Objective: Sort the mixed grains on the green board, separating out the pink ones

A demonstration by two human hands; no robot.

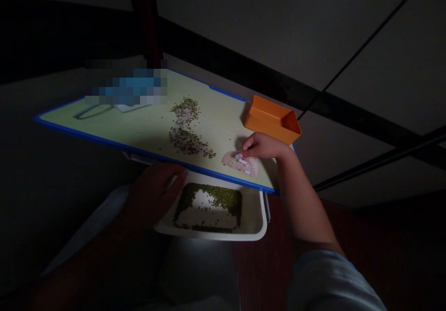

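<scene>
My right hand [256, 146] is over the right part of a pale yellow tabletop [216, 120] with a blue rim. Its curled fingers pinch a clear, pinkish half-round protractor [245, 166] lying near the front edge. Small green beans [186, 141] are scattered over the middle of the tabletop, left of the protractor. In deep shadow, my left hand [158, 188] is beside the front edge, its thumb a little apart from the fingers and nothing visible in it. Below the edge, close to that hand, sits a white tub [254, 225] with more green beans [223, 195] inside.
An orange open box [273, 120] stands at the tabletop's back right corner, just behind my right hand. Toward the back left lies a blurred blue and white object [128, 88]. Pale wall or cabinet panels [278, 32] rise behind. Dark reddish floor [261, 260] shows below.
</scene>
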